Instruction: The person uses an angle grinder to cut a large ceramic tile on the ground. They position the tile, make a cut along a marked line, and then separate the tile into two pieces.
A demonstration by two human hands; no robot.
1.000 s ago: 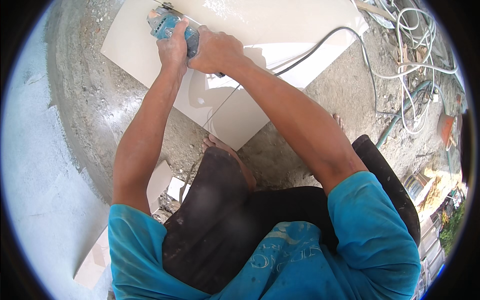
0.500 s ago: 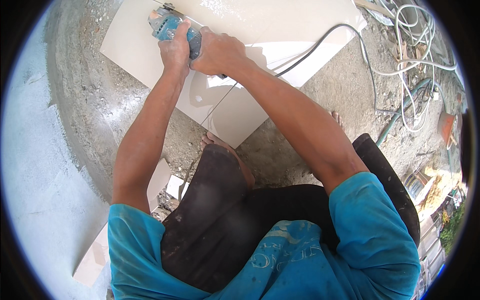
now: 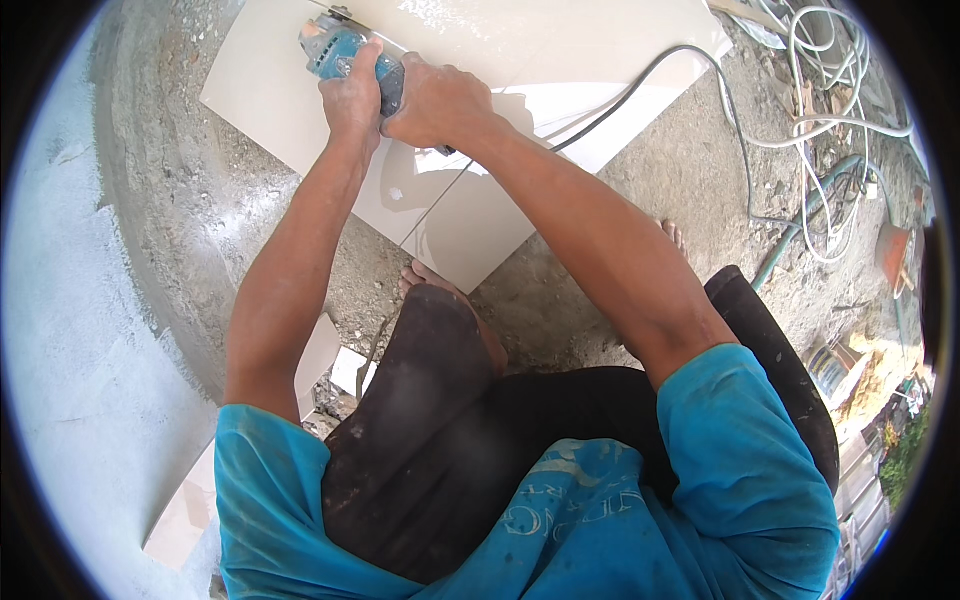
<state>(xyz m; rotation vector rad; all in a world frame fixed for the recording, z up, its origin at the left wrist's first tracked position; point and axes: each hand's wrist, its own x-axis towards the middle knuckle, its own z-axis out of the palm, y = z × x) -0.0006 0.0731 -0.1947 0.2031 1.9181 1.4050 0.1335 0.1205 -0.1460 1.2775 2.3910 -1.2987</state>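
A blue angle grinder (image 3: 338, 50) lies over a large cream tile (image 3: 470, 200), its head toward the far left. My left hand (image 3: 352, 103) is closed round the side of its body, thumb along the top. Behind it, my right hand (image 3: 435, 102) wraps the dark rear handle. A thin straight line runs across the tile from the grinder's head toward the near corner, partly hidden by my hands. The disc itself hardly shows. From the back of the grinder a dark power cord (image 3: 640, 85) curves away to the right over the tile.
Coiled white cables (image 3: 830, 130) and a green hose (image 3: 780, 262) lie on the rough ground at the right. A pale blue wall (image 3: 60, 330) runs down the left. Tile offcuts (image 3: 318, 362) rest by my left knee. My bare left foot (image 3: 425, 275) is close to the tile's near corner.
Almost nothing differs. The grinder and both hands have shifted very slightly to the right, with the grip unchanged.
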